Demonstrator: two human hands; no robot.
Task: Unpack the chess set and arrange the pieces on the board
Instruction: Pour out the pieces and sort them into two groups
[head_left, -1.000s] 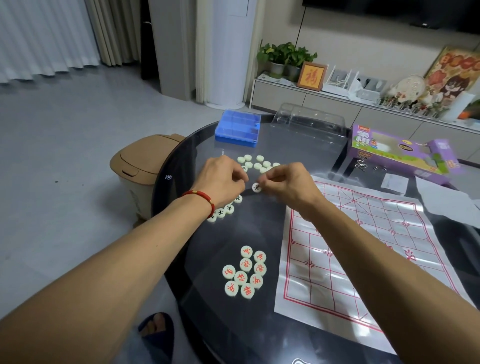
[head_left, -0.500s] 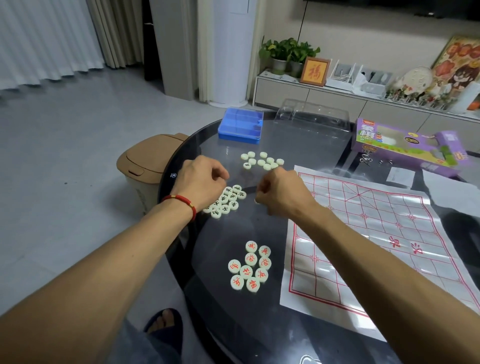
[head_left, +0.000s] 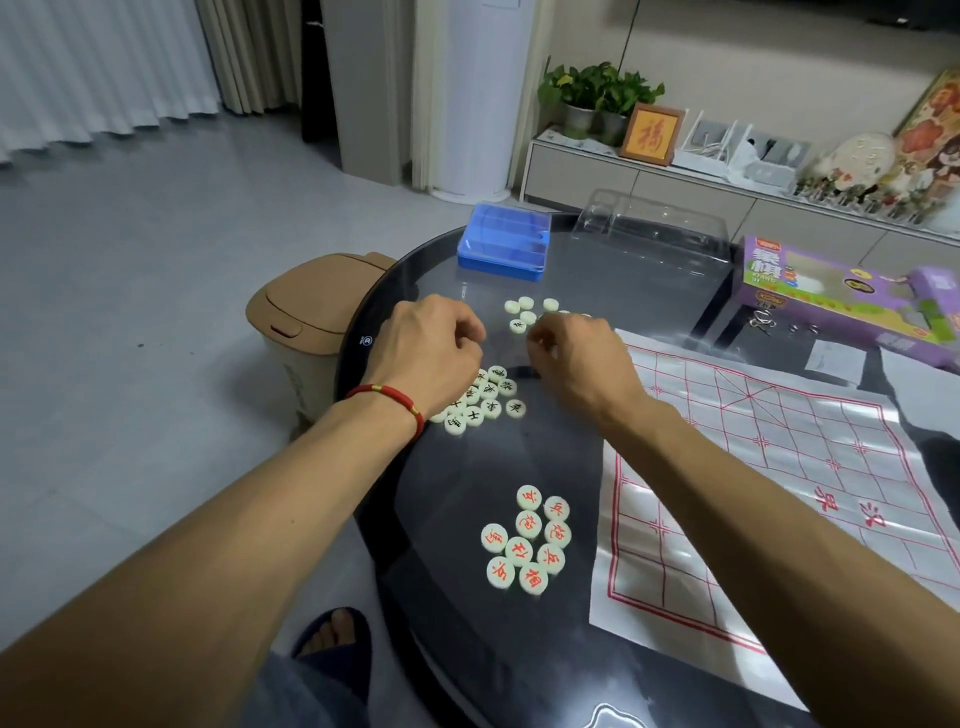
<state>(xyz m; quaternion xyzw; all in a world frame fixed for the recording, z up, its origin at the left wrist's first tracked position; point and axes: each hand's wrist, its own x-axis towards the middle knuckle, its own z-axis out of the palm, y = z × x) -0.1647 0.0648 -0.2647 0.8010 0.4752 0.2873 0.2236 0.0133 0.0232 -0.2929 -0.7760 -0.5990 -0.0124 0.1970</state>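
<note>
The step in hand is judged to be sorting: the pieces are being turned up and grouped by colour on the bench (head_left: 597, 291) before any are placed.

Three groups are laid out on the dark glass. The black-marked pieces (head_left: 485, 400) lie in a cluster just under and beside the left hand (head_left: 434, 348). The red-marked pieces (head_left: 527, 538) lie nearer the person, just beside the board's left edge. The unsorted pieces (head_left: 524, 312), most showing blank backs, lie farther away, near the blue case (head_left: 504, 241).

The board (head_left: 779, 467), a white sheet with red lines, is spread flat at the right; no piece is seen on it.

Both hands are held over the gap between the unsorted and the black-marked groups. The fingers of the left hand are curled; whether a piece is held cannot be told. The fingers of the right hand (head_left: 576, 358) are drawn together as in a pinch, but a held piece cannot be confirmed.

The next move is judged to call for each remaining blank-side piece to be turned, read, and added to its matching group. Only then can placement on the board's line crossings begin.
</note>
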